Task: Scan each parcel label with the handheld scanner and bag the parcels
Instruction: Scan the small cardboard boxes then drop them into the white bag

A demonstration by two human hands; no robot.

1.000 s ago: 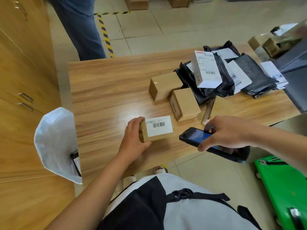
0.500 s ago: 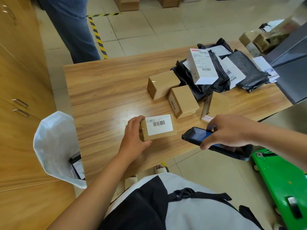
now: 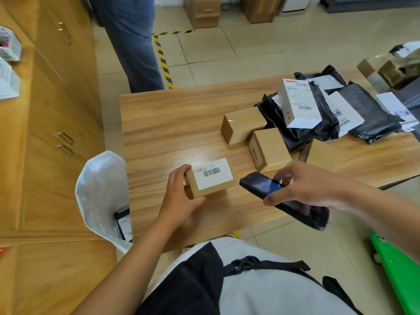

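Little differs from half a second ago: our left hand [image 3: 179,196] still clasps the labelled box [image 3: 211,188] on the table [image 3: 170,123], thumb on its near side and fingers curled over its far left edge, with the barcode label [image 3: 213,173] facing up. Our right hand [image 3: 302,187] still grips the scanner [image 3: 256,185]. Its front tip lies just right of the box, not touching it (only the view has swung, showing more floor). Motion smears the right fingers [image 3: 280,178], so we cannot tell which one meets the screen. The scanner's rear end is blurred, perhaps past the table edge. Left of our left fingers, the white bag [image 3: 100,189] gapes open, its rim half hiding a parcel [image 3: 124,223].
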